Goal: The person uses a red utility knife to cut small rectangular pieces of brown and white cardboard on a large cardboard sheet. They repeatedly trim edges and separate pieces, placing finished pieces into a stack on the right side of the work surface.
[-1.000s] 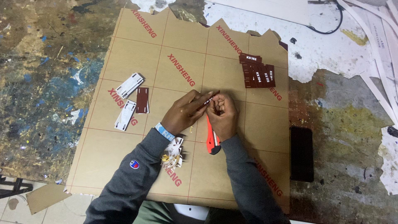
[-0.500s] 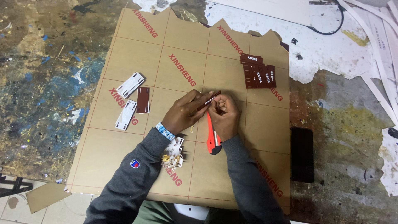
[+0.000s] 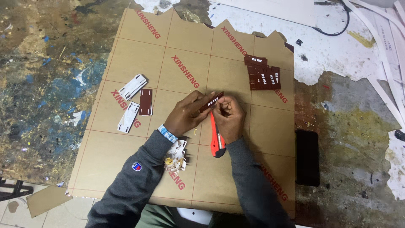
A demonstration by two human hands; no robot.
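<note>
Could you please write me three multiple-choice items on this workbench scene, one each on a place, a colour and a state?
1. Where does the stack of dark red tags lie?
A. far right part of the brown sheet
B. near left corner
C. off the sheet

2. What colour is the utility knife?
A. blue
B. orange-red
C. green

3. What is the state of the small dark red tag?
A. lying flat
B. pinched between the left hand and right hand
C. on the stack

Answers: 1 A, it lies beyond the hands, to the right; 2 B, its body shows orange-red; 3 B, fingers of both hands grip it.
</note>
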